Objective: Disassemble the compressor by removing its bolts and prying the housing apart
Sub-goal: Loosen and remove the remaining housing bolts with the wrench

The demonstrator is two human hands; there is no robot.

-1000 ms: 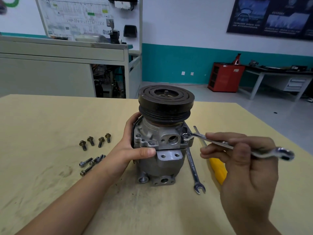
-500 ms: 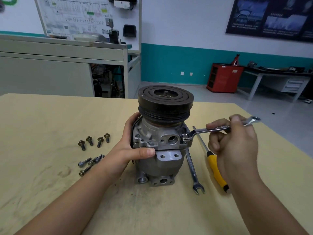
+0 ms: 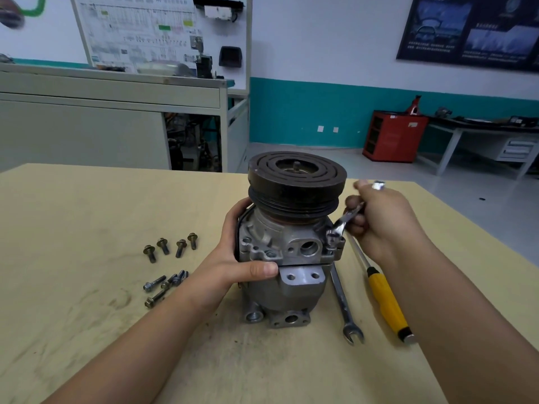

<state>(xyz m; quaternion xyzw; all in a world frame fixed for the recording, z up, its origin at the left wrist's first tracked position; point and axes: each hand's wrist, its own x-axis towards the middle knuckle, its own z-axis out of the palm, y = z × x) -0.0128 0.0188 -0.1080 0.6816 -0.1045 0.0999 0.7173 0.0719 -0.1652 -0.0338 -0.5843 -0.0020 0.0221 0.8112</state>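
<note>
My pale wooden desk (image 3: 73, 214) is scuffed with dark smudges, and its far edge faces a workshop with a white wall above a teal band (image 3: 306, 112). A long grey cabinet (image 3: 87, 126) stands beyond the far left corner under a white diagram board (image 3: 160, 30). A dark poster (image 3: 472, 30) hangs at the upper right.

The compressor (image 3: 291, 258) stands upright near the middle of the desk, its black pulley (image 3: 296, 179) on top. My left hand (image 3: 233, 263) wraps round its left side, thumb lying across the front along the housing seam. My right hand (image 3: 385, 223) has its fingers curled round a small wrench (image 3: 342, 221), whose lower end sits on a bolt at the housing's upper right corner. This hand hides most of the wrench's shaft.

Toward the left edge, four flanged bolts (image 3: 170, 246) lie in a loose row. Nearer me is a cluster of longer bolts (image 3: 164, 284). Just right of the compressor lies a second wrench (image 3: 342, 304), and beside it a yellow-handled screwdriver (image 3: 386, 301).

A red cabinet (image 3: 393, 135) with open shelves stands on the floor beyond the right edge. I cannot tell what it holds. The grey cabinet's open bay shows dark machinery, too dim to identify.
</note>
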